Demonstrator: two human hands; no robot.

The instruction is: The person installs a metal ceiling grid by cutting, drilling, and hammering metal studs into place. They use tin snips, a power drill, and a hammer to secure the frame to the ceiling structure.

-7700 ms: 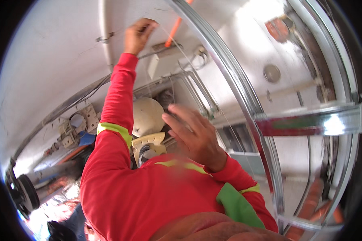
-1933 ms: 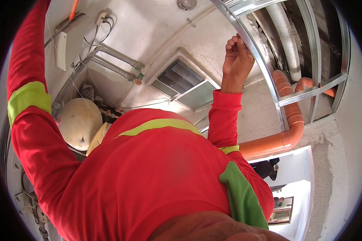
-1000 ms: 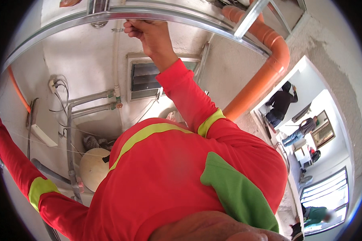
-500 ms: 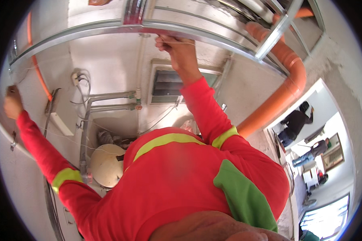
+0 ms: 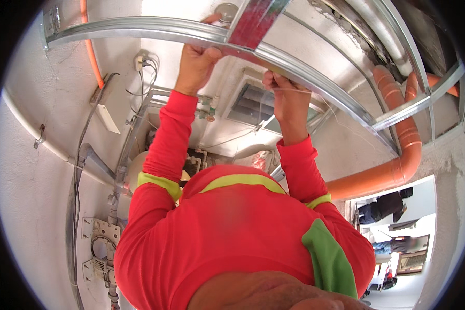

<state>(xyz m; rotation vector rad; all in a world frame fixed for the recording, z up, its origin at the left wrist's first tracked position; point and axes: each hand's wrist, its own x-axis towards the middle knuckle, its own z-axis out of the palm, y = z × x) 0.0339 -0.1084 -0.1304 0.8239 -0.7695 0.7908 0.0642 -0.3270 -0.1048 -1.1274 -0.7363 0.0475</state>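
Observation:
A thin pale string point(image 5: 292, 90) crosses the fingers of my right hand point(image 5: 288, 101), which are closed in a pinch just under the metal channel point(image 5: 315, 72). A loose length of it trails off to the right. My left hand point(image 5: 195, 67) is at the same channel, left of the joint with a red-faced crosspiece point(image 5: 256, 23). Its thumb presses against the lower edge, and what looks like a fingertip shows above the rail beside a round grey thing point(image 5: 226, 11). The rest of the left fingers are hidden behind the metal.
Thick orange pipe point(image 5: 367, 178) bends along the right side. A louvred window point(image 5: 250, 106) sits behind my right hand. Cables and an outlet point(image 5: 139, 63) are on the left wall, near a white box point(image 5: 106, 113). Two people, one in black point(image 5: 385, 209), stand beyond the doorway at right.
My left hand has come from the wall at far left to the metal channel. The view has shifted, and my right hand, still pinched on the string, appears farther right and lower.

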